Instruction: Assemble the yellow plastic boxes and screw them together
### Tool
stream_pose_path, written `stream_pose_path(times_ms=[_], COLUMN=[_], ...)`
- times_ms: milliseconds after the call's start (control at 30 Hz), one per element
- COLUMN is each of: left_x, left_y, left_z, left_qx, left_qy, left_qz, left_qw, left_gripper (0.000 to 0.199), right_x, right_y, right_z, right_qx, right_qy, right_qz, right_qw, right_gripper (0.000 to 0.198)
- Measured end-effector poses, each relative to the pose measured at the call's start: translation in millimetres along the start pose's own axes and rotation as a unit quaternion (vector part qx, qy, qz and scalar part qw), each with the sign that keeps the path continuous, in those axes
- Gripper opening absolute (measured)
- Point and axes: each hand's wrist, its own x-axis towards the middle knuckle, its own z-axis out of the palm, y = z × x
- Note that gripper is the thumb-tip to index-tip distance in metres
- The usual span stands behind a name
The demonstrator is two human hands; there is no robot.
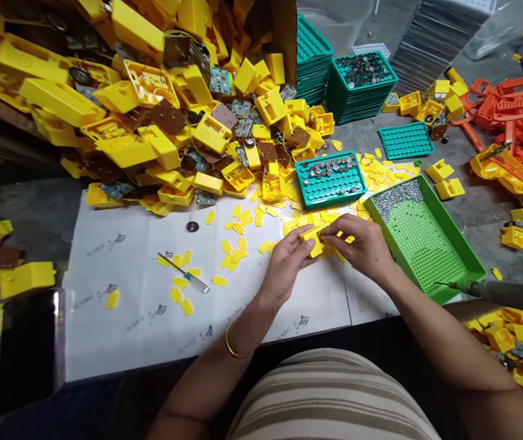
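My left hand (285, 260) is closed around a small yellow plastic case (312, 234) above the white sheet. My right hand (363, 243) meets the case's right side with fingers pinched together; whatever they hold is too small or hidden. Small yellow plastic covers (232, 253) lie scattered beneath and around both hands. Just beyond them sits a teal tray (306, 197) with button cells (330, 168) in its far rows. Close to my right hand stands a light-green perforated basket (460, 260) with small metal screws (399, 197) at its far end.
A large heap of yellow cases (151, 143) spills over the back left. A screwdriver (184, 272) lies on the sheet, a phone (29, 351) at left. A power screwdriver (495, 289) juts in from the right. Stacked teal trays (357, 91) and orange parts (509, 116) stand behind.
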Motion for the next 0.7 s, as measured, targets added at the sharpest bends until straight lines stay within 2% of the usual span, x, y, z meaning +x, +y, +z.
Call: stream_pose_path(times_ms=[233,300,367,433,467,533,600,633,700], left_x=[-3,-3,-3,-3,-2,-2,-3,-3,-2], left_y=[0,0,0,1,1,2,4,4,5], left_z=[0,0,-1,0,0,1,2,2,2], left_qx=[0.035,0.039,0.039,0.029,0.022,0.012,0.006,0.004,-0.003], left_qy=[0.001,-0.005,-0.01,-0.017,-0.019,-0.015,-0.003,0.004,0.011], left_qz=[0.0,-0.003,-0.003,-0.005,-0.008,-0.019,-0.029,-0.032,-0.033], left_qw=[0.999,0.999,0.999,0.999,1.0,1.0,1.0,0.999,0.999], left_gripper=[0.045,0.045,0.046,0.044,0.044,0.041,0.038,0.037,0.035], right_x=[0,1,4,10,13,22,31,35,42], right_y=[-7,-6,-2,6,11,21,30,34,38], right_z=[-4,-2,0,-2,-3,-9,-14,-16,-20], right_qx=[-0.126,-0.07,0.038,0.108,0.103,0.019,-0.107,-0.161,-0.236], right_qy=[-0.062,-0.064,-0.071,-0.06,-0.03,0.062,0.125,0.122,0.076], right_qz=[0.002,0.034,0.068,0.069,0.056,0.03,0.026,0.031,0.04], right_qw=[0.99,0.995,0.994,0.99,0.993,0.997,0.986,0.979,0.968], right_gripper=[0.015,0.011,0.004,0.006,0.007,0.014,0.02,0.022,0.022])
